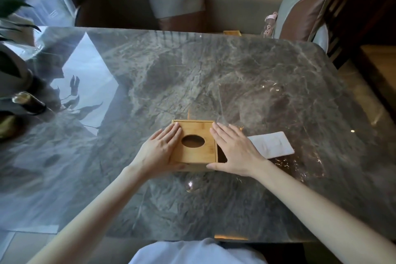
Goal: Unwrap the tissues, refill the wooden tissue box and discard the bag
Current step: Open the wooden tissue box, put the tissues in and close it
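Left hand (162, 148): open and flat, fingers together, resting on the left part of the lid; the thumb seems to hook the near left corner of the box.
Wooden tissue box (196, 146): it stands on the table (235, 75), near the middle of the near edge. The lid with the oval hole is pushed a little to the left, so 1 dark gap shows at the right side.
Handling of box: I judge it stiff, light and smooth; hold the body by its side walls and slide the lid with flat palms.
Right hand (233, 150): open and flat, covering the right edge of the box, thumb at the near corner.
Tissue pack (271, 144): white, flat, still wrapped, just beside the right hand; probably soft, with slippery film.
Writing: a faint print on the pack, not readable; no brand seen on the box.
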